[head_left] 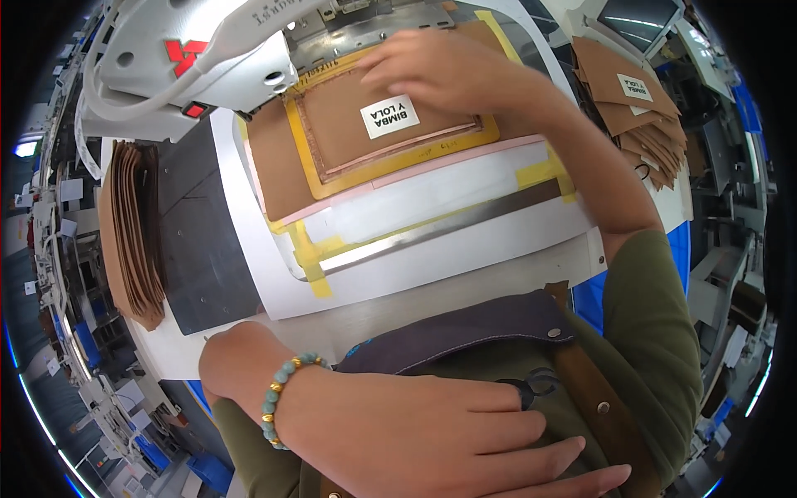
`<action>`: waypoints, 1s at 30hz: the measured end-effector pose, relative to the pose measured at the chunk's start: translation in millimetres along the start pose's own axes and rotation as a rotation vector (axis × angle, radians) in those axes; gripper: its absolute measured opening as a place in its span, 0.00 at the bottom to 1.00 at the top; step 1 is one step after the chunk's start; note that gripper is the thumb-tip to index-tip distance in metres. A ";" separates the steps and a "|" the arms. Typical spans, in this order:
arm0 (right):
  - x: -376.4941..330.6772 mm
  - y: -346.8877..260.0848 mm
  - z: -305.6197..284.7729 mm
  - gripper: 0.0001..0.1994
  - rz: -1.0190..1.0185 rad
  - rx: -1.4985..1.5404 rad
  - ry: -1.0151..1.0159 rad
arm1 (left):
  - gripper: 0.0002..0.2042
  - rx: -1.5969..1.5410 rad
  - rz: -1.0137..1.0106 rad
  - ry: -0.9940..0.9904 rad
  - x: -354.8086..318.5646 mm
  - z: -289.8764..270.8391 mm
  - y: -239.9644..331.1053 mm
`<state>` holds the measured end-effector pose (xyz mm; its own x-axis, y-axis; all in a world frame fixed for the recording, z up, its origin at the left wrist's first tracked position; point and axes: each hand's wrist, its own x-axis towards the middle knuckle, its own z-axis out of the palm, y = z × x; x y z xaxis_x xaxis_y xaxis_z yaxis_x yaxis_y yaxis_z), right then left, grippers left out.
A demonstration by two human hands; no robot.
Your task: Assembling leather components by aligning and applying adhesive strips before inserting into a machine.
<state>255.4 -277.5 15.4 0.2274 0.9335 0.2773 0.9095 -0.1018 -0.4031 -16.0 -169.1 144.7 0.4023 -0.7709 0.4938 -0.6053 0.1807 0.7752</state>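
Note:
My right hand (440, 70) reaches over the far part of a yellow frame-shaped template (403, 156), with its fingers loosely bent and apart. Inside the template lies a brown panel (336, 124) bearing a white printed label (390, 116). Whether the fingertips touch the panel or hover just above it, I cannot tell. Close to my body, my left hand (415, 423) has its fingers stretched out toward the right, and a beaded bracelet circles its wrist. A small black looped object (544, 383) shows beside its index finger; the thumb is hidden.
A white sewing machine head (241, 50) overhangs the far left of the template. The work lies on a white sheet (382, 280) with yellow tape. Brown folded pieces (129, 232) stand at the left; more brown labelled pieces (635, 108) are stacked at the right.

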 end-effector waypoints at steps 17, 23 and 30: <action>-62.1 -0.8 10.9 0.21 0.064 -0.546 0.044 | 0.30 1.188 -0.891 0.073 -121.2 -58.6 -110.8; -62.4 -4.8 15.0 0.22 0.112 -0.607 0.044 | 0.30 1.205 -0.857 0.151 -134.0 -68.2 -138.4; -53.2 -9.3 15.2 0.21 0.129 -0.596 0.027 | 0.30 1.268 -0.881 0.146 -134.7 -70.2 -141.3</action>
<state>229.5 -320.9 -8.9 0.3500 0.8927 0.2839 0.9107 -0.3952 0.1202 63.6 -48.0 -3.7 0.9471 -0.2735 0.1679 -0.2835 -0.9582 0.0385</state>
